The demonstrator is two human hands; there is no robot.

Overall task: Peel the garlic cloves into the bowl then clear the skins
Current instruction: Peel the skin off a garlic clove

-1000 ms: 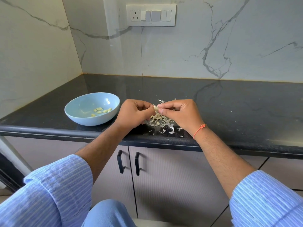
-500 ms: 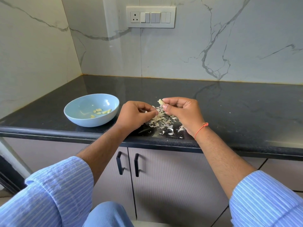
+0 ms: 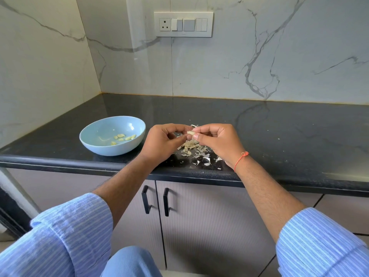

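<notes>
A light blue bowl (image 3: 93,140) stands on the black counter at the left, with several peeled garlic cloves (image 3: 122,137) in it. Just right of the bowl, both hands meet above a heap of garlic skins (image 3: 196,151). My right hand (image 3: 217,143) pinches a pale garlic clove (image 3: 190,133) between thumb and forefinger. My left hand (image 3: 161,144) has its fingertips curled onto the same clove from the left. Unpeeled cloves mixed in the heap are partly hidden by the hands.
The black counter (image 3: 279,132) runs to the right under a marble wall. A switch panel (image 3: 183,24) sits on the wall above. Two cupboard handles (image 3: 155,201) hang below the counter's front edge. The left wall meets the counter near the bowl.
Half a second ago my right hand held the clove apart from the left. Now both hands have come back together on it above the skins.
</notes>
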